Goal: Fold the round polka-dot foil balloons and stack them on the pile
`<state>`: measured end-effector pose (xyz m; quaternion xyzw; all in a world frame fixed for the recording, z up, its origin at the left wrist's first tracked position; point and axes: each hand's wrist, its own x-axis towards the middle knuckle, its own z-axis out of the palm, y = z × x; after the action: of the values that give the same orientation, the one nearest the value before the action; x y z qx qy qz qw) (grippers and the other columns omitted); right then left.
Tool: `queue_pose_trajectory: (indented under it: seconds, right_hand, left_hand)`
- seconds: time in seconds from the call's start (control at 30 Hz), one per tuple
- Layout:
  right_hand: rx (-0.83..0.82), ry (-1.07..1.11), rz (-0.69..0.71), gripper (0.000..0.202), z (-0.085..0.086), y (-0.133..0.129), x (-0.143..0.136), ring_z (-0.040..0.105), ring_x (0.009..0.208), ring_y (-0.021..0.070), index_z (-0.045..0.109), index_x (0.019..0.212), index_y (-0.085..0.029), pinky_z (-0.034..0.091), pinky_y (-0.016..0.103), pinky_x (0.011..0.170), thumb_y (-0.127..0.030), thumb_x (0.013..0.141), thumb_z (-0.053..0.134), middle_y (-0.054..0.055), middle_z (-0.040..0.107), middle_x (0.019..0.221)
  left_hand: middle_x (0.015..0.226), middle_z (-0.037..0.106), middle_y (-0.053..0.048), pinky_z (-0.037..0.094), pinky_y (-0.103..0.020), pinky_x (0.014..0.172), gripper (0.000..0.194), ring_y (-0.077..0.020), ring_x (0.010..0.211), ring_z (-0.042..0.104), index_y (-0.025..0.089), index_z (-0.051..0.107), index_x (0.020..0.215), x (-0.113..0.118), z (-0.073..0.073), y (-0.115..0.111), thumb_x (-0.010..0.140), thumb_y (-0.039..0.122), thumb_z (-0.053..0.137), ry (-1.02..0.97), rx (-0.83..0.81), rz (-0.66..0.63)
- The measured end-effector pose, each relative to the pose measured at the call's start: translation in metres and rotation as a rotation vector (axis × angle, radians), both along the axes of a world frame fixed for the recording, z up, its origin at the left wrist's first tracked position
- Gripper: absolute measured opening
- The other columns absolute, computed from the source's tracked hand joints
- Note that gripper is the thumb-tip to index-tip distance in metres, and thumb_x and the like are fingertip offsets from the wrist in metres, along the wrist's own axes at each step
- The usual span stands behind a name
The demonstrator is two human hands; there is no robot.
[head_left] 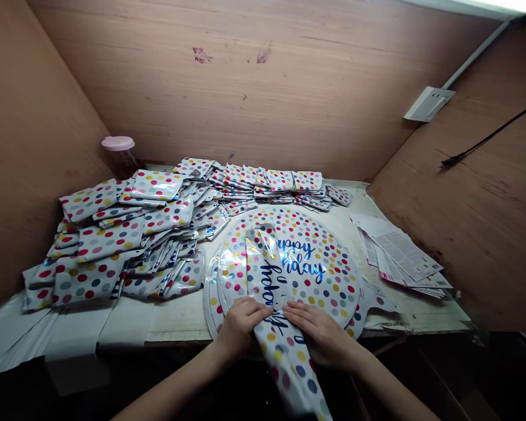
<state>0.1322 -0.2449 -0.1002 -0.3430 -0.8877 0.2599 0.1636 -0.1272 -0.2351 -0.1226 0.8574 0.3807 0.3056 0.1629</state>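
Observation:
A foil balloon (263,263), white with coloured dots and blue lettering, is folded into a long strip. It lies over a stack of flat round foil balloons (328,286), its lower end hanging past the table's front edge. My left hand (244,323) is closed on the strip's left edge, thumb pointing inward across it. On the other side my right hand (318,328) grips the strip, its fingers lying over the top near the lettering. The undersides of both hands and the thumb of the right one are hidden.
Folded dotted balloons (109,234) are heaped at the left, with neat piles (272,181) along the back. Printed cards (403,257) lie fanned at the right. A pink-lidded cup (118,144) stands in the back left corner. Wooden panels (289,88) enclose the table.

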Motion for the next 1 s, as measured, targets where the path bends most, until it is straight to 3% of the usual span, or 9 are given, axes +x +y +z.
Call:
queue_pose_trajectory:
  seconds: [0.1,0.2,0.3,0.43,0.57,0.67,0.8,0.87,1.0]
  right_hand:
    - [-0.057,0.109,-0.327,0.03,-0.003,0.021,-0.023,0.064,0.097,0.0244,0.065,0.105,-0.021,0.051,0.037,0.085,-0.026,0.089,0.04,0.008,0.071,0.101]
    - [-0.169,0.042,-0.677,0.034,-0.002,0.047,-0.054,0.065,0.072,0.0211,0.062,0.081,-0.022,0.048,0.029,0.063,-0.034,0.095,0.033,0.006,0.069,0.078]
    - [-0.201,-0.223,-0.872,0.034,0.004,0.064,-0.077,0.065,0.072,0.0194,0.059,0.079,-0.021,0.043,0.026,0.061,-0.037,0.097,0.035,0.005,0.069,0.078]
    - [-0.205,-0.4,-1.002,0.035,0.005,0.069,-0.094,0.067,0.076,0.0214,0.059,0.094,-0.018,0.044,0.027,0.063,-0.033,0.1,0.027,0.008,0.07,0.082]
    - [-0.223,-0.467,-1.054,0.036,0.005,0.074,-0.101,0.068,0.079,0.0251,0.055,0.104,-0.015,0.047,0.031,0.063,-0.03,0.1,0.024,0.012,0.07,0.084]
    - [-0.228,-0.498,-1.066,0.033,0.009,0.077,-0.105,0.068,0.082,0.0268,0.054,0.109,-0.014,0.049,0.033,0.065,-0.029,0.1,0.026,0.013,0.069,0.085]
    - [-0.154,-0.498,-1.065,0.036,0.012,0.074,-0.104,0.067,0.091,0.0269,0.046,0.127,-0.012,0.051,0.036,0.072,-0.02,0.097,0.028,0.019,0.065,0.11]
    - [-0.006,-0.483,-0.955,0.043,0.009,0.08,-0.098,0.056,0.114,0.0282,0.042,0.136,-0.014,0.047,0.041,0.089,-0.017,0.096,0.026,0.02,0.049,0.136]
    - [0.077,-0.499,-0.493,0.051,0.007,0.13,-0.081,0.013,0.143,0.0256,0.031,0.147,-0.02,0.016,0.046,0.115,-0.037,0.099,0.025,0.005,0.02,0.156]
  left_hand:
    - [0.093,0.07,-0.005,0.052,-0.032,0.077,0.029,-0.0183,0.084,0.065,0.023,0.061,0.113,0.004,0.004,0.004,0.091,0.026,0.044,-0.185,-0.301,0.276]
    - [0.083,0.067,-0.003,0.05,-0.026,0.061,0.047,-0.0158,0.066,0.064,0.018,0.036,0.138,0.013,0.012,0.015,0.093,0.029,0.043,-0.231,-0.437,0.512]
    - [0.075,0.065,-0.002,0.045,-0.024,0.055,0.06,-0.0164,0.06,0.062,0.012,0.016,0.147,0.024,0.018,0.028,0.094,0.025,0.042,-0.05,-0.436,0.727]
    - [0.081,0.069,-0.008,0.045,-0.026,0.057,0.064,-0.0216,0.069,0.067,0.012,0.014,0.149,0.037,0.021,0.047,0.095,0.026,0.045,0.225,-0.425,0.875]
    - [0.086,0.069,-0.01,0.05,-0.028,0.062,0.058,-0.0227,0.075,0.068,0.014,0.02,0.148,0.044,0.025,0.066,0.095,0.021,0.042,0.292,-0.436,0.827]
    - [0.112,0.063,-0.016,0.054,-0.032,0.069,0.054,-0.0241,0.089,0.067,0.018,0.031,0.145,0.047,0.023,0.068,0.093,0.013,0.041,0.349,-0.295,0.836]
    - [0.137,0.048,-0.012,0.041,-0.045,0.102,0.039,-0.0282,0.128,0.044,0.023,0.053,0.13,0.05,0.007,0.058,0.093,0.019,0.044,0.389,0.024,0.459]
    - [0.146,0.039,-0.01,0.03,-0.049,0.11,0.044,-0.0306,0.138,0.029,0.023,0.048,0.136,0.048,-0.003,0.054,0.093,0.033,0.046,0.387,0.044,0.289]
    - [0.155,0.022,-0.008,0.02,-0.055,0.112,0.056,-0.0374,0.142,0.01,0.027,0.035,0.144,0.046,-0.011,0.054,0.092,0.048,0.042,0.406,-0.074,0.246]
